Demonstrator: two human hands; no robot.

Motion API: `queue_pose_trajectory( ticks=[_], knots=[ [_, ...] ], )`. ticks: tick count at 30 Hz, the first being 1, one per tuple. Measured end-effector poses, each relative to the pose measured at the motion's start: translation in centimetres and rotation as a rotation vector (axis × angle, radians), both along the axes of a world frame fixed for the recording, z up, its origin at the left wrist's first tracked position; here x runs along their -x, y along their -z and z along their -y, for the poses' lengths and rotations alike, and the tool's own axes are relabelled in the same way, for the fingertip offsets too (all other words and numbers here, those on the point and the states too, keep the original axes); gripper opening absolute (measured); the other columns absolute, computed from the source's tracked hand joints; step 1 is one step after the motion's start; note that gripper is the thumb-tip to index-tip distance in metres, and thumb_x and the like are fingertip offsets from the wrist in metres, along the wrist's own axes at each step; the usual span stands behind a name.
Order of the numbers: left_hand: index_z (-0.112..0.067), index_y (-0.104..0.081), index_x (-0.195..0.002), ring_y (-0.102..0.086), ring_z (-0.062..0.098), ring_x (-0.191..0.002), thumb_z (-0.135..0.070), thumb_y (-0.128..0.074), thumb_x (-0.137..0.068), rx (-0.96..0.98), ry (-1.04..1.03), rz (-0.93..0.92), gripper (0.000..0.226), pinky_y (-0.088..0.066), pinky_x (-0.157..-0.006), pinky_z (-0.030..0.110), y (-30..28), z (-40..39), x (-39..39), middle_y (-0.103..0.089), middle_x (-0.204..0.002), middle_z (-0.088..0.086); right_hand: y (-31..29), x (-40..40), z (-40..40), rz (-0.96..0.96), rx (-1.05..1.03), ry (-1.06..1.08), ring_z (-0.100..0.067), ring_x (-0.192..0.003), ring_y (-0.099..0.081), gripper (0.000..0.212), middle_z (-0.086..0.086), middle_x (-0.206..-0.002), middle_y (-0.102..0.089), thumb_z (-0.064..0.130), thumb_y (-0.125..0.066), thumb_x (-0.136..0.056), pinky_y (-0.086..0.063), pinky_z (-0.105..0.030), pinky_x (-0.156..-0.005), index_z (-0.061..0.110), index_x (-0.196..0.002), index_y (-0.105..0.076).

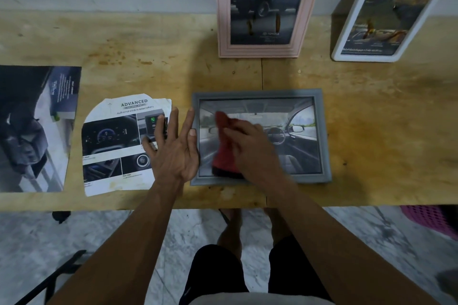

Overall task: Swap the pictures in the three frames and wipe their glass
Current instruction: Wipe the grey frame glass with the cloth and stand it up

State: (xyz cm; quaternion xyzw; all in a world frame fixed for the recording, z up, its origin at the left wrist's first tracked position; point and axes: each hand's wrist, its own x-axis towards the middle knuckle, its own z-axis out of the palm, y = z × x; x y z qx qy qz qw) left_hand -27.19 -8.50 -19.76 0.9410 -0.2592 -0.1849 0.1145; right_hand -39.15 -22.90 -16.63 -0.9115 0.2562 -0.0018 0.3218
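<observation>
Head view showed the grey frame [260, 136] lying flat, glass up, on the counter [371, 119] near its front edge, prob. so the glass could take pressure w/o tipping. Right hand [250, 146] pressed a red cloth [224, 146] onto the left part of the glass, fingers curled over the cloth; both blurred, consistent w/ a wiping stroke. Left hand [173, 148] lay w/ fingers spread straight, holding nothing, its edge against the frame's left side, seemingly bracing it so it wouldn't slide under the rubbing; its fingers partly overlapped a loose printed sheet [119, 143] just left of the frame. Another loose print [34, 129] lay farther left. Pink arched frame [260, 7] & white frame [394, 10] stood leaned against the wall at the back, pictures facing out, well apart from the wiping, likely parked out of the way; whether their glass was done I couldn't tell.
</observation>
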Motion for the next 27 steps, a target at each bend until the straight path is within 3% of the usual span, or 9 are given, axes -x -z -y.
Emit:
queue_pose_trajectory(
  ticks=[4,8,11,16,18,21,24,27],
  knots=[
    [-0.054,0.000,-0.152,0.006,0.019,-0.153,-0.054,-0.006,-0.103,-0.001,-0.002,-0.003,0.049,-0.003,-0.114,0.066,-0.1,0.1,0.1,0.000,-0.167,-0.012,0.1,4.4,5.4,0.008,0.043,0.248,-0.019,-0.119,-0.050,0.035,-0.006,-0.135,-0.055,0.018,-0.046,-0.098,-0.046,-0.036,-0.103,0.014,-0.128,-0.063],
    [-0.055,0.003,-0.152,0.006,0.020,-0.153,-0.055,-0.005,-0.103,-0.010,0.000,-0.007,0.049,-0.003,-0.114,0.066,-0.1,0.0,0.0,0.001,-0.167,-0.011,0.3,6.2,6.5,-0.116,0.173,0.387,-0.040,-0.105,-0.056,0.038,-0.019,-0.122,-0.059,0.008,-0.052,-0.092,-0.053,-0.044,-0.087,0.007,-0.129,-0.060],
    [-0.056,0.005,-0.151,0.007,0.021,-0.153,-0.055,-0.006,-0.103,-0.016,0.007,-0.011,0.049,-0.004,-0.114,0.067,-0.1,0.0,0.0,0.001,-0.167,-0.011,-0.6,4.6,3.7,-0.129,0.074,0.446,-0.035,-0.115,-0.054,0.040,-0.016,-0.135,-0.050,0.011,-0.051,-0.096,-0.048,-0.045,-0.099,0.008,-0.136,-0.052],
    [-0.058,0.006,-0.150,0.010,0.020,-0.153,-0.057,-0.005,-0.102,-0.016,0.019,-0.038,0.049,-0.003,-0.114,0.067,-0.3,0.0,-0.1,0.004,-0.167,-0.012,-2.2,0.8,-2.9,-0.101,-0.195,0.229,-0.024,-0.129,-0.042,0.049,-0.009,-0.147,-0.035,0.019,-0.051,-0.099,-0.035,-0.042,-0.115,0.013,-0.146,-0.038],
    [-0.058,0.007,-0.149,0.011,0.020,-0.153,-0.058,-0.004,-0.101,-0.021,0.019,-0.051,0.049,-0.001,-0.114,0.066,-0.3,0.0,-0.2,0.006,-0.166,-0.013,-1.4,-0.3,-5.1,-0.062,-0.239,0.076,-0.025,-0.126,-0.044,0.060,-0.009,-0.146,-0.036,0.020,-0.055,-0.097,-0.041,-0.042,-0.110,0.015,-0.151,-0.029],
    [-0.059,0.007,-0.149,0.011,0.020,-0.153,-0.057,-0.003,-0.101,-0.048,0.020,-0.058,0.049,0.000,-0.115,0.065,-0.2,0.0,-0.3,0.007,-0.166,-0.013,0.2,-0.9,-7.0,-0.048,-0.270,-0.021,-0.028,-0.119,-0.048,0.052,-0.007,-0.140,-0.043,0.023,-0.051,-0.096,-0.049,-0.046,-0.097,0.018,-0.146,-0.036],
    [-0.059,0.006,-0.149,0.011,0.020,-0.153,-0.057,-0.005,-0.102,-0.039,0.010,-0.061,0.049,0.000,-0.115,0.065,-0.4,0.1,-0.3,0.006,-0.166,-0.014,0.8,0.1,-6.4,-0.083,-0.160,-0.075,-0.026,-0.115,-0.045,0.060,-0.003,-0.137,-0.044,0.028,-0.056,-0.095,-0.049,-0.040,-0.094,0.023,-0.150,-0.031],
    [-0.057,0.005,-0.151,0.009,0.021,-0.153,-0.053,-0.010,-0.103,-0.028,-0.006,-0.041,0.050,-0.002,-0.115,0.066,-0.6,0.5,0.2,0.003,-0.167,-0.012,0.3,2.2,-4.1,-0.075,-0.002,-0.084,-0.023,-0.110,-0.045,0.043,-0.002,-0.126,-0.051,0.021,-0.058,-0.092,-0.047,-0.037,-0.094,0.020,-0.134,-0.050]
  ],
)
